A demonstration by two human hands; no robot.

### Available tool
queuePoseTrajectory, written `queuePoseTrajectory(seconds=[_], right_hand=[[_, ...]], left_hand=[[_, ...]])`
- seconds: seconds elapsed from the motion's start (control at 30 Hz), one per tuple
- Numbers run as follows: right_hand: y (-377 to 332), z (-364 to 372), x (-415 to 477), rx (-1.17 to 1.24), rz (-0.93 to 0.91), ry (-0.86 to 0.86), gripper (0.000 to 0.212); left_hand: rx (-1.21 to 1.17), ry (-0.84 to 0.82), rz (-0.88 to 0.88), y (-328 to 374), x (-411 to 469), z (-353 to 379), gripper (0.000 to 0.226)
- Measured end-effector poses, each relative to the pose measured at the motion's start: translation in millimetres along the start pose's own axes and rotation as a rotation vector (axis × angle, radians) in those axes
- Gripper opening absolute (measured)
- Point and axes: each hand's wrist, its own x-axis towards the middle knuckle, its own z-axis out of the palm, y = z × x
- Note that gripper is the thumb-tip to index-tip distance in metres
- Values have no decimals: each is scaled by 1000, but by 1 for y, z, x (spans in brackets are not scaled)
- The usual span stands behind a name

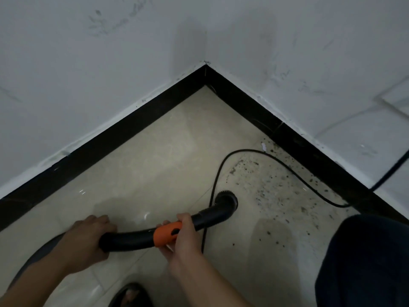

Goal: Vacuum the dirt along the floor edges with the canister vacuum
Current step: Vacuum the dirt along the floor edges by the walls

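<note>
Nearest of all, a dark shoe (130, 294) is seen at the bottom edge. Just past it, the black tube (128, 239) of the vacuum is held in both hands. The left hand (88, 242) is wrapped round the tube's back end, where the grey hose (42, 245) joins it. The right hand (184, 238) is curled round the orange grip (166, 237). The tube is laid from left to right, with its round brush head (226, 200) down at the right end, though it cannot be told for sure that the bristles touch the floor. The brush is nearer to the right hand. The dirt (272, 191) is spread to the right of the brush and further away, along the black skirting board (309, 149). A black cord (221, 169) is looped across that dirt, so it will likely have to be dodged. The corner (205, 78) is found furthest off.
</note>
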Motion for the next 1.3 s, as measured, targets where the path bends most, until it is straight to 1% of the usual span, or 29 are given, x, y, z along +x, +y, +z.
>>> queuePoseTrajectory(seconds=[0.07,0.13,0.2,0.3,0.43,0.57,0.63,0.7,0.77,0.87,1.0,1.13,1.3], right_hand=[[-15,8,8,-63,-31,-28,13],[-36,19,16,-78,-90,0,16],[-60,25,23,-69,-138,28,16],[-100,20,30,-34,-201,39,19],[-135,12,35,-9,-234,30,27],[-131,22,40,-74,-229,0,35],[-130,28,41,-101,-236,-7,34],[-136,31,39,-109,-255,-6,28],[-149,30,37,-109,-292,6,24],[-172,20,36,-117,-340,50,32],[-190,9,39,-96,-352,70,21],[-194,24,42,-162,-362,50,17],[-185,3,44,-109,-343,92,23]], left_hand=[[-68,-12,-40,4,12,-6,28],[-139,4,-71,13,27,-16,33],[-177,23,-72,30,47,-29,29],[-187,59,-21,61,82,-48,25],[-173,116,50,86,109,-59,34],[-203,154,25,75,106,-58,37],[-212,160,4,70,104,-60,33],[-228,160,-4,72,108,-65,26],[-247,171,16,81,117,-69,22],[-228,176,70,102,131,-73,21],[-195,192,115,122,145,-69,23],[-194,268,73,117,146,-70,19],[-101,209,125,121,145,-62,16]])
